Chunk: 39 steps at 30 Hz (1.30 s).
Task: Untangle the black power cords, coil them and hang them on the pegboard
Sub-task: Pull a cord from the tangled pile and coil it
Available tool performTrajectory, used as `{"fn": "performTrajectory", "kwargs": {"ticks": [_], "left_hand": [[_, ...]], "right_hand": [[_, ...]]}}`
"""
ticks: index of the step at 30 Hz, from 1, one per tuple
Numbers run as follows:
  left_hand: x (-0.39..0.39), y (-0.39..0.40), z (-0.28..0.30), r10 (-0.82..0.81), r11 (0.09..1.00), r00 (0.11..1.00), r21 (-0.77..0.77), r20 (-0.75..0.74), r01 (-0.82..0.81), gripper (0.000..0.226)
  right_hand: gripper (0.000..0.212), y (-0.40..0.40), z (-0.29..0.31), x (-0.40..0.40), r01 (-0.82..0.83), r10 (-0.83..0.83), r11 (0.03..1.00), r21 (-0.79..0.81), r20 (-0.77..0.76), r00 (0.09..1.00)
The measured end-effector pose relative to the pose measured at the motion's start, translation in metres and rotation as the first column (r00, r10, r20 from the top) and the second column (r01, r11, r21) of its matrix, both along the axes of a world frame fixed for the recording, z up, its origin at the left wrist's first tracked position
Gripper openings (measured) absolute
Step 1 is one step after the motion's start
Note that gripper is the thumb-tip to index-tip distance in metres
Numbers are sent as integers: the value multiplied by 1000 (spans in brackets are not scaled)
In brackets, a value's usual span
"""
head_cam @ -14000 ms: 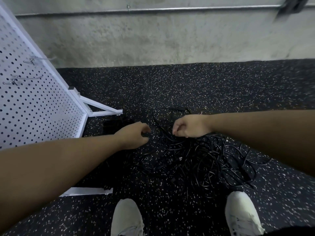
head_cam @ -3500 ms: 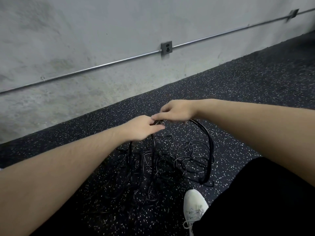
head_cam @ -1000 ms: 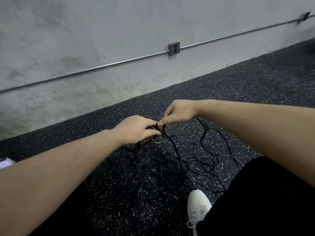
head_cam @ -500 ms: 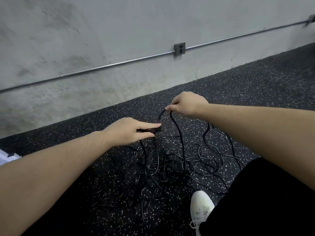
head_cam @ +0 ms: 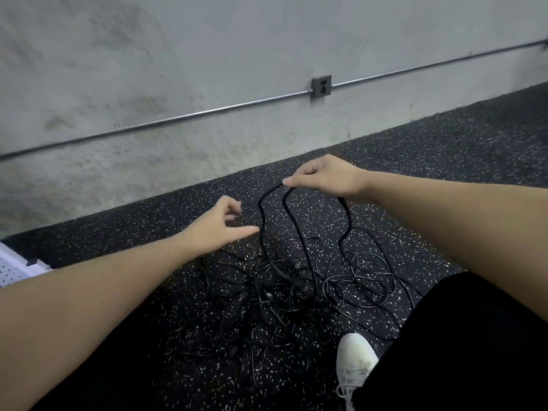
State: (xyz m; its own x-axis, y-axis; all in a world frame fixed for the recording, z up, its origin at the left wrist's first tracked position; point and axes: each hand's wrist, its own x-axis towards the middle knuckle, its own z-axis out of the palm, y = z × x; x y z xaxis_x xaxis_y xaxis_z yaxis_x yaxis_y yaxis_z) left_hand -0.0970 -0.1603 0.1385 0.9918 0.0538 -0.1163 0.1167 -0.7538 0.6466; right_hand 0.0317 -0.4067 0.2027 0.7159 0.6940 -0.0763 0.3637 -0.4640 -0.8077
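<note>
The black power cords (head_cam: 281, 295) lay tangled in a loose heap on the speckled rubber floor (head_cam: 444, 149), near the concrete wall (head_cam: 207, 54). The right hand (head_cam: 323, 176) pinched a raised loop of cord. The left hand (head_cam: 219, 226) hovered beside it, fingers relaxed, holding nothing. A pegboard (head_cam: 12, 268) corner showed at the left edge.

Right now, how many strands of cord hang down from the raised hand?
3. Two hang side by side under the right hand's fingertips; a third drops from beneath its wrist. All run into the tangled cords on the floor; more may be hidden.
</note>
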Motion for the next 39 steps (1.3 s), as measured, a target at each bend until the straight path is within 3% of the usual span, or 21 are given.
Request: {"fn": "performTrajectory", "kwargs": {"ticks": [2,3,6,11,13,16,18,21,26,28,30,32,35,39], "left_hand": [[5,-13,8,22,983,1000,-181,15,-19,88],[8,-21,11,19,976,1000,-216,23,-14,83],[14,-43,18,-7,977,997,-213,77,24,22],[22,-57,23,24,942,998,-335,54,-4,14],[26,-62,22,9,912,1000,-409,22,1,19],[29,-71,15,-34,949,999,-313,-19,26,17],[31,-79,14,-17,956,998,-293,-56,0,29],[38,-87,9,25,868,989,-488,-145,-93,19],[47,-109,7,-37,708,985,-700,-171,-95,48],[51,-118,5,22,773,990,-626,-136,-103,47],[56,-124,0,69,886,996,-454,-61,-89,36],[56,-132,-2,55,939,999,-339,-4,-53,38],[52,-139,5,-2,985,999,-171,49,10,48],[54,-134,9,-45,997,994,-66,97,51,43]], "right_hand": [[30,3,2,-6,-57,57,998,-9,-11,998],[32,6,3,-8,-72,72,997,2,-25,997],[36,9,7,-8,-57,62,995,77,-64,996],[27,-6,10,-5,34,-29,993,112,-51,998],[22,-14,10,-3,46,-37,989,142,-67,997],[25,-23,13,-2,60,-26,977,207,-163,986],[32,-28,15,-1,91,-44,968,232,-201,979],[37,-36,14,0,164,-110,958,235,-225,968],[42,-43,15,2,291,-155,919,265,-435,887],[40,-43,14,3,335,-165,901,274,-499,851],[35,-46,12,6,400,-238,879,259,-489,839],[30,-53,9,10,475,-329,846,241,-465,822],[40,-72,4,18,578,-455,791,199,-442,774],[52,-102,-8,29,635,-621,772,-13,-229,750]]}}
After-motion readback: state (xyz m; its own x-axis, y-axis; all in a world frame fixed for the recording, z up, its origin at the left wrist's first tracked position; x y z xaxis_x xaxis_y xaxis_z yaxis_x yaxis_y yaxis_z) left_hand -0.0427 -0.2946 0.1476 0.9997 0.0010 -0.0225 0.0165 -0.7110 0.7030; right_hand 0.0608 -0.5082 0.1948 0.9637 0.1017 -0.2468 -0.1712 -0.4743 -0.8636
